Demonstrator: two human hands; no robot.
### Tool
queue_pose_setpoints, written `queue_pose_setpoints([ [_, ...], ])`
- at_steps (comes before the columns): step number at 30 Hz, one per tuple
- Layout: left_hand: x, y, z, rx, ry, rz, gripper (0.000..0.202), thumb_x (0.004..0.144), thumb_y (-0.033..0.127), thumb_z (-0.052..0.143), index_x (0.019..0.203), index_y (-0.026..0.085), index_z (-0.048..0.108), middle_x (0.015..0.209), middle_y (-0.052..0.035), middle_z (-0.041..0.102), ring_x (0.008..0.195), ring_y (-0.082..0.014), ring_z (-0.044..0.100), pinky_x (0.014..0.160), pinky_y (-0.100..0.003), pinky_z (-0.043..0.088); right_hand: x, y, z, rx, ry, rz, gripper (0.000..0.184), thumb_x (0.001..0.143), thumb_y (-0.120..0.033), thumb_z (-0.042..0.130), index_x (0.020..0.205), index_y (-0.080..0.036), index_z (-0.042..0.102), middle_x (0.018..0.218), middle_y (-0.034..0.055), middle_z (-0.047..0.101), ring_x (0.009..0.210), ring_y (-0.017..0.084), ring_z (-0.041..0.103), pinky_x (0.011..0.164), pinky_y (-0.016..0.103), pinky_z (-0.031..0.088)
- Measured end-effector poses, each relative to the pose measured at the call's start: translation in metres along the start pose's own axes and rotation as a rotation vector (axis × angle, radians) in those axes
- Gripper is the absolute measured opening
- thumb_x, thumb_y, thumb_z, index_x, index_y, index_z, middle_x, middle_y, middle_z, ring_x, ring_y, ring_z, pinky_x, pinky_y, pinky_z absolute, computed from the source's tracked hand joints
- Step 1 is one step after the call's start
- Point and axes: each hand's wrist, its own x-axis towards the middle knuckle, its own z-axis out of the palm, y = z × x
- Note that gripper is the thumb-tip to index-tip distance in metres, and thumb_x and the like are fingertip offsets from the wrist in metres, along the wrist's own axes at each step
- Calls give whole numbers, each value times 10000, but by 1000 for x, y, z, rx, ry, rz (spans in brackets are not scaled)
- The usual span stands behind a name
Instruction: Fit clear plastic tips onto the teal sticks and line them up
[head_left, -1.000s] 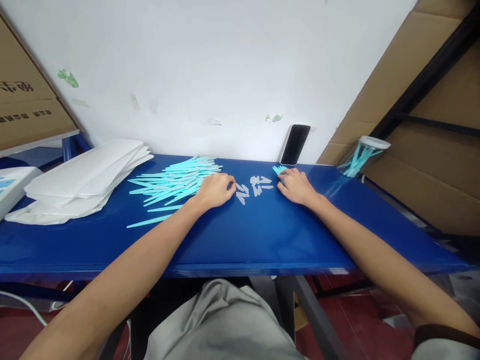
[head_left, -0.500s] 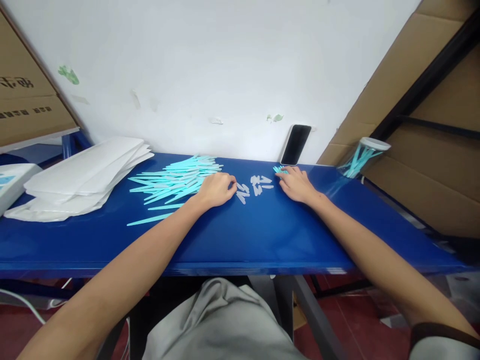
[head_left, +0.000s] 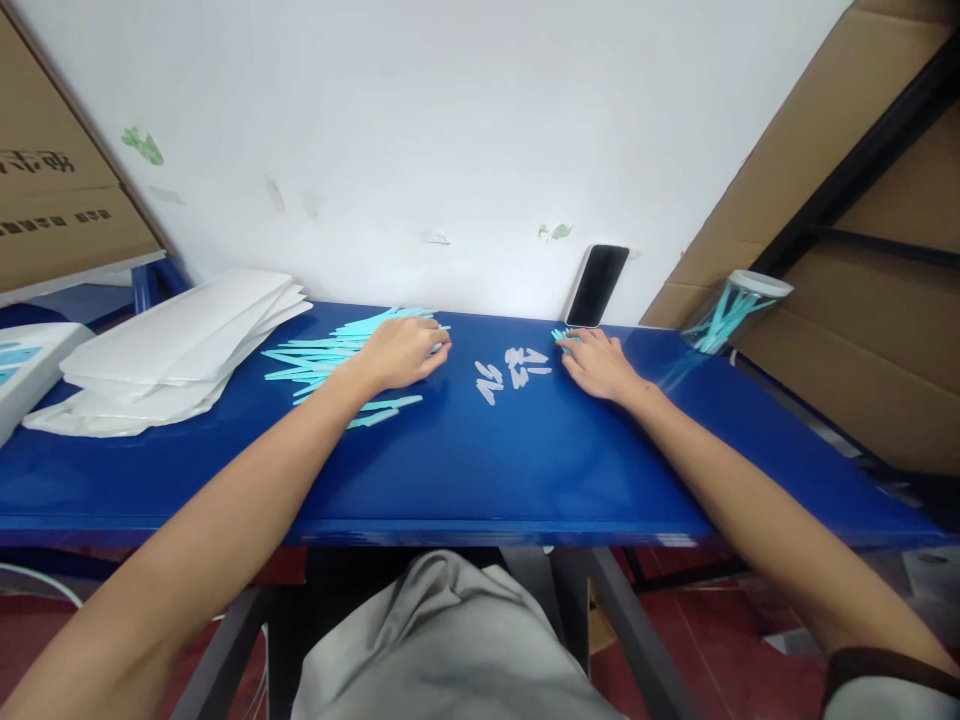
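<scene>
the left hand (head_left: pixel 397 352) has slid from the white caps (head_left: pixel 510 368) onto the teal sticks (head_left: pixel 322 355), fingers loosely curled; the right hand (head_left: pixel 596 362) stays flat, pinning a few sticks.

— Left hand (head_left: pixel 401 352)?
— Palm down on the pile of turquoise sticks (head_left: pixel 322 355), fingers curled over its right end.
— Right hand (head_left: pixel 598 362)?
— Flat on the blue table (head_left: pixel 525 470), fingertips touching a small bunch of turquoise pieces (head_left: pixel 561 336).
— Between the hands?
— Small white caps (head_left: pixel 510 368), scattered, touched by neither.
— Further off?
— Stack of white sheets (head_left: pixel 172 350) at far left; dark phone (head_left: pixel 598 285) leaning against the wall; clear jar (head_left: pixel 731 310) with turquoise sticks at right.
</scene>
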Motion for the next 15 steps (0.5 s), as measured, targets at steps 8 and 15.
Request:
queue_pose_setpoints([
  [8,-46,-12,-13,-27,-66,98,352,980,440,500,803,209,697,877,-71,715,799,-220,649,676,-315,406,-12,-15,-18,186,174,-42,438,1013,-282,369,1097,-163,782,1053,119,791,1006,293,692,982,413,397],
  [15,-38,15,1,181,-191,156,364,1054,356,423,886,171,689,924,-105,727,810,-244,683,666,-335,407,-24,-47,-20,471,234,-141,330,963,-253,442,797,-170,714,719,49,719,644,190,617,698,310,386],
])
